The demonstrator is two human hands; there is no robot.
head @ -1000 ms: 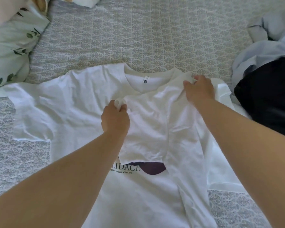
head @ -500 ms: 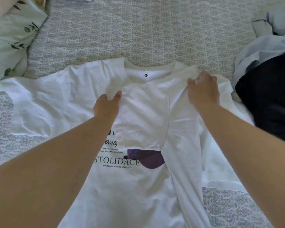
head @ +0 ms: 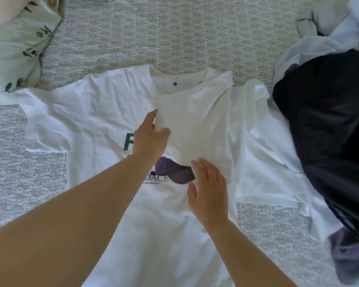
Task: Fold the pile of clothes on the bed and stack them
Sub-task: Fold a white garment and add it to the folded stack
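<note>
**A:** Head view first: where is the white T-shirt (head: 104,112) against your fingers?

**B:** It lies front up across the middle of the bed (head: 174,34), collar toward the far edge, and its right sleeve is folded in over the chest. Your left hand (head: 150,139) sits at the inner edge of that folded panel, fingers loosely curled with the thumb on the fabric. You grip nothing that I can make out; whether a bit of cloth is pinched there, I cannot tell.

**A:** And your right hand (head: 208,189)?

**B:** Flat and spread, palm down, fingers extended toward the collar, on or just above the shirt below the folded sleeve, beside the purple print (head: 174,172). It holds nothing.

**A:** How do your arms lie?

**B:** Both forearms reach in from the near edge, the left on a long diagonal from the near left corner, the right from lower centre.

**A:** Around the shirt?

**B:** A black garment (head: 327,125) at the right edge overlaps the shirt's side, with pale blue clothing (head: 311,46) behind it toward the far right corner. A leaf-print pillow (head: 15,52) is at the far left corner.
</note>
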